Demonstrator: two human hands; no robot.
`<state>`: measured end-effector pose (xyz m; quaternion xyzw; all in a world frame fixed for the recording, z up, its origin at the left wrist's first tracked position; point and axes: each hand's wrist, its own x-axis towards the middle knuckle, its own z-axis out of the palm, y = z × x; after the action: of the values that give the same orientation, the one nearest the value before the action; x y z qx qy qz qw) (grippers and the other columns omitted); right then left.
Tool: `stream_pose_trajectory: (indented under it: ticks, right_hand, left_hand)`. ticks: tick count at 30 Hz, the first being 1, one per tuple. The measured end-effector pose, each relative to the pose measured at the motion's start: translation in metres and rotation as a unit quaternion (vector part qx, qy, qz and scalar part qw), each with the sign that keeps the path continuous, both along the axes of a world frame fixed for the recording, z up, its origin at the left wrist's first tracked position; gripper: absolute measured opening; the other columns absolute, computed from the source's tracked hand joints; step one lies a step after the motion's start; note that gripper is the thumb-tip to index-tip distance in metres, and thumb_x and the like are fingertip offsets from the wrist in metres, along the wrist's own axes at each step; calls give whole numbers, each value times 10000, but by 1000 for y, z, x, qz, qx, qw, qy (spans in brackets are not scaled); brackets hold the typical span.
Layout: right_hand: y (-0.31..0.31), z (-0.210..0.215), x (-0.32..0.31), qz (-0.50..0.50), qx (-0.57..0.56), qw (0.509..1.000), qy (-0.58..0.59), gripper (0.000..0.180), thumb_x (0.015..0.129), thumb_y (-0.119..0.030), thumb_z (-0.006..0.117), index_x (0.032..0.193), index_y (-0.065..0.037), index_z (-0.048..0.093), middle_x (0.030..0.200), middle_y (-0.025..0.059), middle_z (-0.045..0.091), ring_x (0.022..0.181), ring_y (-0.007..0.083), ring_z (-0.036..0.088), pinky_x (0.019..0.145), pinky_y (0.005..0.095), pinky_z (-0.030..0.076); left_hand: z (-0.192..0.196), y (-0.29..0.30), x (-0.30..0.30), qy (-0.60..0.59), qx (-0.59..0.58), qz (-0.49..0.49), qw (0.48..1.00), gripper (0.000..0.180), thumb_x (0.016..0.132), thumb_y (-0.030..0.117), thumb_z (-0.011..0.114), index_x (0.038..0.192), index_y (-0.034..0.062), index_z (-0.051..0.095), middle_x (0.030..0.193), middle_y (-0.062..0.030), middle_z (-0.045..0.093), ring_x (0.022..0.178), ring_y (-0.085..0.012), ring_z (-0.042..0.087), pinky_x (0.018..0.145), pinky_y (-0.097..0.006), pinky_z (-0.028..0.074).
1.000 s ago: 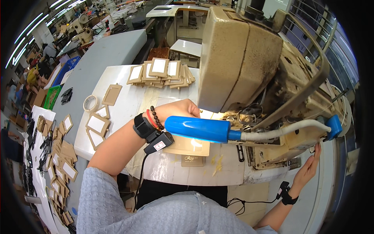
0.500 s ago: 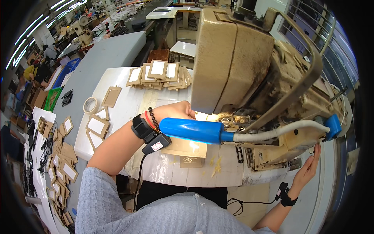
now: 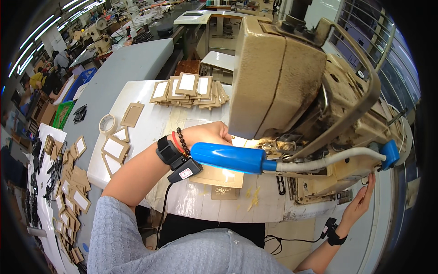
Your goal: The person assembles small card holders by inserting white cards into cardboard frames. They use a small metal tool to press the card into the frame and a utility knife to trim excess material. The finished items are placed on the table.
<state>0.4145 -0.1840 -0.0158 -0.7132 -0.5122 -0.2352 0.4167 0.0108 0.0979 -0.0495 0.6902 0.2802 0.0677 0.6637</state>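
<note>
one left hand [image 3: 207, 132] on one tan piece [image 3: 218, 176]; one sewing machine [image 3: 292, 86]

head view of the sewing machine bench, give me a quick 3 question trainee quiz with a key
1. True or false: the left hand rests on the white table right beside the beige sewing machine.
2. Multiple choice: where is the right hand? A) on the stack of tan frame pieces B) at the right end of the machine, below the handwheel side C) holding the blue lamp
3. Fill in: the roll of tape lies toward the table's ____ edge.

Key
1. True; its fingertips are hidden by the machine head.
2. B; fingers are spread near the machine's edge, and contact cannot be told.
3. Left, next to a flat tan piece.
</note>
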Motion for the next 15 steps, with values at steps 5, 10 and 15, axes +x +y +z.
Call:
stream_pose_trajectory:
  ticks: [5, 10, 15]
  right_hand:
    - [-3, -20, -2, -10, 7, 1000, 23, 379, 1025, -144, 371, 1335, 36, 495, 1426, 166, 461, 1346, 285, 404, 1081, 367, 310]
    - [-4, -23, -6, 9, 23, 998, 59, 367, 1006, -85, 376, 1324, 53, 498, 1425, 161, 468, 1337, 280, 420, 1079, 362, 316]
    - [-5, -23, -4, 13, 18, 999, 41, 367, 994, -52, 380, 1328, 50, 494, 1431, 158, 463, 1333, 278, 427, 1080, 361, 317]
  left_hand:
    - [20, -15, 5, -47, -50, 25, 997, 310, 794, 181, 749, 934, -89, 691, 835, -86, 705, 679, -86, 626, 577, -241, 506]
    - [18, -9, 2, -27, -34, 7, 999, 343, 783, 200, 758, 927, -103, 684, 816, -99, 699, 672, -92, 622, 565, -240, 503]
    - [6, -1, 1, 58, 18, 6, 998, 355, 763, 216, 772, 897, -100, 681, 768, -81, 681, 656, -94, 614, 542, -243, 487]
